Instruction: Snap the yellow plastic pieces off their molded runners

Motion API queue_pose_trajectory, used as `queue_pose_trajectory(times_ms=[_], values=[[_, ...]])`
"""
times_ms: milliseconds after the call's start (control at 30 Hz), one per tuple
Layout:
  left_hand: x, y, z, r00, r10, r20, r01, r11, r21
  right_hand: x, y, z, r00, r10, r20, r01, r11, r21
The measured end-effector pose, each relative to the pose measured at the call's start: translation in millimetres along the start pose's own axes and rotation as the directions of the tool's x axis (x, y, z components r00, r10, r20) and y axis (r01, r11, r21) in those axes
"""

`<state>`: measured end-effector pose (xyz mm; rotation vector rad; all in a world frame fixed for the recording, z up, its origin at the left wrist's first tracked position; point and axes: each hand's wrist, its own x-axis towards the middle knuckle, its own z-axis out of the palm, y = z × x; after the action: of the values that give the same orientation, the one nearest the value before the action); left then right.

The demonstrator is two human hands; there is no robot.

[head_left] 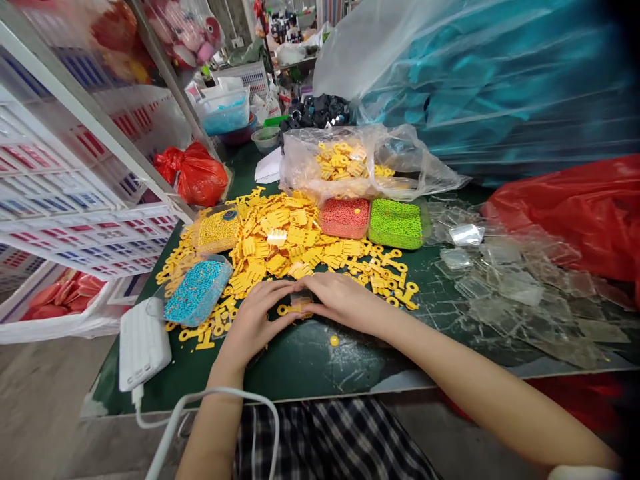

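Observation:
Low over the table's front part, my left hand (257,317) and my right hand (337,300) meet at the fingertips. Between them is a small yellow plastic piece (301,307) with a ring at one end and what looks like a clear cover on it. Both hands have their fingers closed about its edges. Just beyond the fingers lies a heap of flat yellow plastic pieces (275,233), and yellow ring-ended pieces (385,267) spread to its right. A tub of blue beads (197,290) stands left of my left hand. A small yellow dome (335,341) lies near my right wrist.
Tubs of yellow beads (217,231), red beads (345,218) and green beads (396,223) ring the heap. Clear plastic plates (500,267) cover the right side. A white power bank (145,343) with a cable sits at the left edge, near plastic crates (100,233).

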<state>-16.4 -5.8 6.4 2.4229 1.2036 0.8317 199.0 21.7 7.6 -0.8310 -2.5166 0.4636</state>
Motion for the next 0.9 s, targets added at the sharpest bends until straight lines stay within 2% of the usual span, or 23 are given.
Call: queue_pose_trajectory(times_ms=[333,633,900], values=[[-2.5,-6.7,-0.6,0.982,-0.114,0.153,0.114,0.993,0.007,-0.8,-5.0,-1.4,0.991,-0.022,0.132,0.037,0.993,-0.109],[-5.4,-6.9,-2.4,0.977,-0.137,0.162,0.132,0.99,0.038,-0.2,-8.5,-0.9,0.997,0.011,0.082,0.001,0.989,-0.151],[-6.1,-5.8,-1.5,0.968,-0.166,0.19,0.154,0.985,0.074,1.9,-14.6,-3.8,0.988,0.099,0.118,-0.075,0.978,-0.196]])
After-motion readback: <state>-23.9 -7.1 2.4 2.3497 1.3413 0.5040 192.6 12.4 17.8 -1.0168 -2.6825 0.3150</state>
